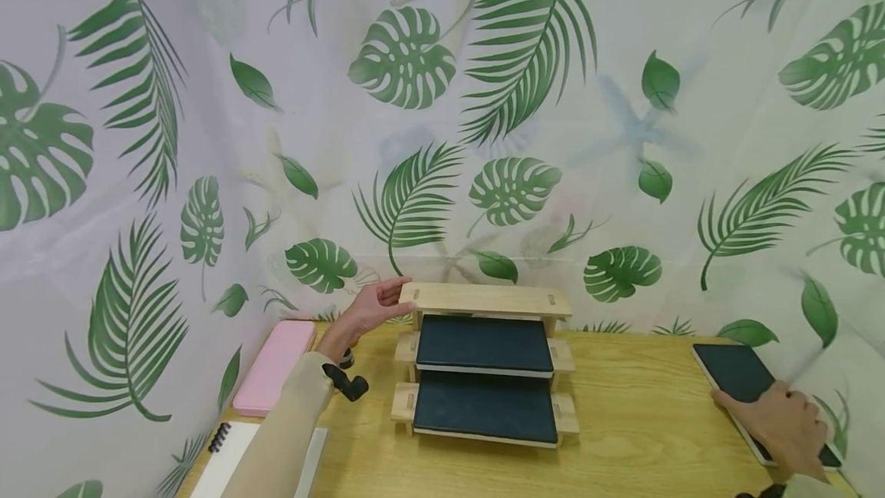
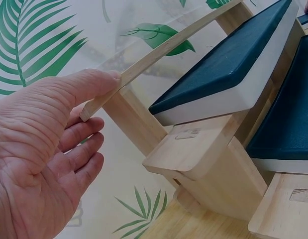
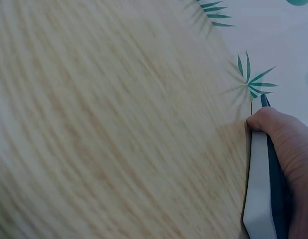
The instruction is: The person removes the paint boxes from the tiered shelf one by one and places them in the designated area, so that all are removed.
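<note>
A small tiered wooden shelf (image 1: 484, 298) stands on the table. My left hand (image 1: 373, 307) pinches the left end of its top board (image 2: 163, 47), thumb on top and fingers curled beneath. On the two lower tiers lie dark blue books with white edges, the upper book (image 1: 484, 343) and the lower book (image 1: 485, 406). Far to the right, a third dark blue book (image 1: 738, 371) lies on the table. Over its near half, my right hand (image 1: 784, 421) grips it, with the thumb (image 3: 278, 129) along its white left edge; the other fingers' tips are hidden.
A pink case (image 1: 276, 367) lies at the left back. In front of it is a spiral notebook (image 1: 238, 440), partly behind my left forearm. A small dark round object (image 1: 347, 360) sits beside the left wrist. Leaf-printed cloth (image 1: 442, 121) surrounds the wooden table (image 1: 636, 406).
</note>
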`<state>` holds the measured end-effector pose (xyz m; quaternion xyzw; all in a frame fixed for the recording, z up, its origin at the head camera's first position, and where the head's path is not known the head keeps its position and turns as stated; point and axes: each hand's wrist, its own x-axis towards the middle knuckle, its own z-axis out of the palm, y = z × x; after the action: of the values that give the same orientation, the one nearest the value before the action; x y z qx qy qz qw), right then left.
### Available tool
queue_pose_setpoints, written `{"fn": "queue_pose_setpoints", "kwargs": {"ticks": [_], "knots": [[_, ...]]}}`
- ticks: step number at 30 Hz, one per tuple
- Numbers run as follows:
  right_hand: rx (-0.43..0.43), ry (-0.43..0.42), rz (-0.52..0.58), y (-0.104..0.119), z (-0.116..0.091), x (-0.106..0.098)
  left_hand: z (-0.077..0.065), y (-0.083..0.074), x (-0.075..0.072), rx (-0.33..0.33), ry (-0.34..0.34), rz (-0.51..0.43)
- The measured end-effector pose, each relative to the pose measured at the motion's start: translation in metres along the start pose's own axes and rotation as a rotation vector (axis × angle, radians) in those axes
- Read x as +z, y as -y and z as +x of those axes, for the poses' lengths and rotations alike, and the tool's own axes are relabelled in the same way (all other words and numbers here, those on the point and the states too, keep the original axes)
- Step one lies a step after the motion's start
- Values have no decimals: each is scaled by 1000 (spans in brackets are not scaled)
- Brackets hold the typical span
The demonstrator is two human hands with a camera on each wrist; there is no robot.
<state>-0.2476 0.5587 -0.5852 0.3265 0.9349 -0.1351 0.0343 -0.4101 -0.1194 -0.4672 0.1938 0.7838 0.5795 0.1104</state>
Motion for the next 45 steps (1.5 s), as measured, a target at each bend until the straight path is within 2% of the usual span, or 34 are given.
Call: {"fn": "queue_pose_setpoints", "kwargs": {"ticks": [8,10,13,15,17,20,24,29,34,45], "knots": [[-2,-7,25,0,0,5,1,0,1,4,4,18],[-30,-9,45,1,0,2,0,0,0,6,8,41],[-137,-65,92,5,0,-5,-3,-2,-1,22,3,87],[-279,-123,138,11,-1,-10,-4,-4,-2,40,-3,111],[-420,-139,182,22,-4,-15,-6,-5,-4,53,-10,116],[-577,-59,258,43,-14,-23,-9,-6,-6,70,-13,105],[-640,45,316,74,-31,-35,-15,-5,-6,80,-23,82],[-754,5,412,115,-60,-46,-26,-3,-2,63,-22,13],[-899,-64,517,154,-91,-57,-31,2,8,56,-33,10],[-1108,-25,615,222,-145,-70,-52,19,20,53,-27,16]]}}
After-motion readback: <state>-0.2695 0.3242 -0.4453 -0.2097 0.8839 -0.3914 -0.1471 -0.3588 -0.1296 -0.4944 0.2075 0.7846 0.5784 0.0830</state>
